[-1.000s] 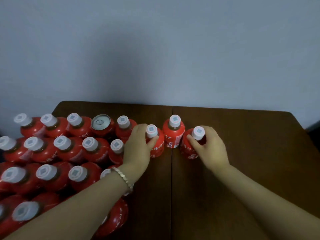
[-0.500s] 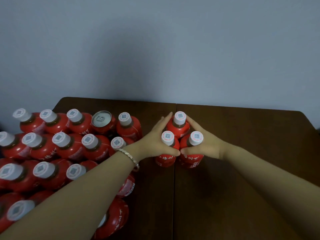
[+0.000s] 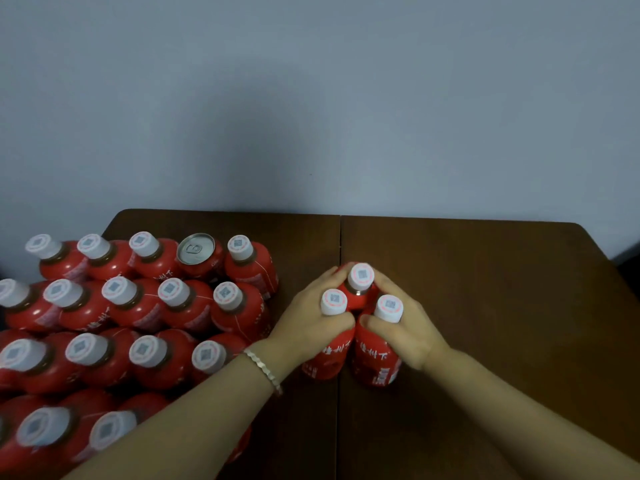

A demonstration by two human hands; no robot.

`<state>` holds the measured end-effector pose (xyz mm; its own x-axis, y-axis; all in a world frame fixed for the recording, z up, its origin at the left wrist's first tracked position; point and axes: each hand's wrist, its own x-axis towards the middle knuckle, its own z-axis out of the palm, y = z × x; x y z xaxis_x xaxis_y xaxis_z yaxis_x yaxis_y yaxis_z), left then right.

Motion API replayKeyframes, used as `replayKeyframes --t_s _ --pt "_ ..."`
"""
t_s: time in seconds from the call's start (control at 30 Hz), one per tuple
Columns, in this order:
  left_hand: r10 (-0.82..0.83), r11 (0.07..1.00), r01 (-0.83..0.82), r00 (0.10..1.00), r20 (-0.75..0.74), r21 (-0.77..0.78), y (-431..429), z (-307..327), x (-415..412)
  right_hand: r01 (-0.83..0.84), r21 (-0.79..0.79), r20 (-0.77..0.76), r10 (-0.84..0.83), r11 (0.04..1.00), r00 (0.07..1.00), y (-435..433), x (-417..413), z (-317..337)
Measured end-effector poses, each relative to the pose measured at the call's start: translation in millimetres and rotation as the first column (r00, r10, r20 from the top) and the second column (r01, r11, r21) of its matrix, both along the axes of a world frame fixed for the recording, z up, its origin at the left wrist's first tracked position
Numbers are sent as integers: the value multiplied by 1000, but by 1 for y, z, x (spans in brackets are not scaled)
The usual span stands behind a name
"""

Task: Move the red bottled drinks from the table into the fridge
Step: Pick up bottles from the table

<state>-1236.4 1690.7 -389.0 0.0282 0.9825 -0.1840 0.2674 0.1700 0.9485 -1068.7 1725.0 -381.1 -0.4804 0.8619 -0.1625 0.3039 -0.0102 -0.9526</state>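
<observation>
Three red bottles (image 3: pixel 375 362) stand upright, bunched between the palms. The left hand (image 3: pixel 308 327) curls round one flank, the right hand (image 3: pixel 412 330) round the other, so the lift likely goes straight up.

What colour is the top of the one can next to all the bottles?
Silver. The can shows best in the head view.

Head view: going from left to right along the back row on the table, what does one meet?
Three red bottles with white caps, a red can, one more red bottle, the left hand, the three gripped bottles, the right hand, the brown table.
</observation>
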Motion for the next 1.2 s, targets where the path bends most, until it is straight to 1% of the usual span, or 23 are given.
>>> replayKeyframes --t_s 0.1,0.23,0.27,0.33,0.4,0.43,0.5,0.57,0.67,0.73,0.8,0.87,1.0,1.1,1.2 --pt "-44 999 43 998 -45 -18 -22 8 10 13 -36 6 -13 999 1000 -25 13 8" --pt "-86 995 94 964 -250 20 -56 45 29 -9 -36 112 13 999 994 -54 31 42" --pt "-99 994 107 959 -265 19 -64 57 33 -13 -39 137 18 999 990 -60 35 52" --pt "-154 987 160 941 -302 -4 -78 73 38 -77 -37 208 83 996 975 -73 39 67" --pt "-229 973 224 919 -322 -52 -85 73 38 -137 -45 258 144 990 955 -82 40 69" --pt "-241 970 233 916 -321 -65 -93 73 38 -145 -47 262 152 988 953 -91 41 71" --pt "-199 980 191 935 -294 -53 -111 69 39 -109 -62 217 120 992 969 -108 41 71" --pt "-127 992 117 965 -229 -57 -124 64 39 -66 -102 154 81 993 985 -120 41 65" --pt "32 994 -49 984 -176 -94 -135 51 37 -68 -142 123 86 988 989 -134 39 53" --pt "69 987 -88 988 -137 -132 -140 42 35 -41 -170 98 58 985 994 -143 38 45" --pt "42 981 -57 995 -86 -184 -144 31 34 -35 -189 90 53 981 995 -154 38 35" --pt "8 979 -22 998 -69 -203 -149 22 37 1 -193 107 20 981 994 -166 38 24" --pt "-44 984 39 999 -25 -172 -153 13 38 123 -103 126 -110 987 986 -181 38 10" --pt "-168 965 160 986 -21 -208 -152 15 34 142 -23 147 -137 990 980 -193 38 10" --pt "-292 914 284 956 15 -291 -147 17 31 143 9 173 -142 990 975 -208 39 4"
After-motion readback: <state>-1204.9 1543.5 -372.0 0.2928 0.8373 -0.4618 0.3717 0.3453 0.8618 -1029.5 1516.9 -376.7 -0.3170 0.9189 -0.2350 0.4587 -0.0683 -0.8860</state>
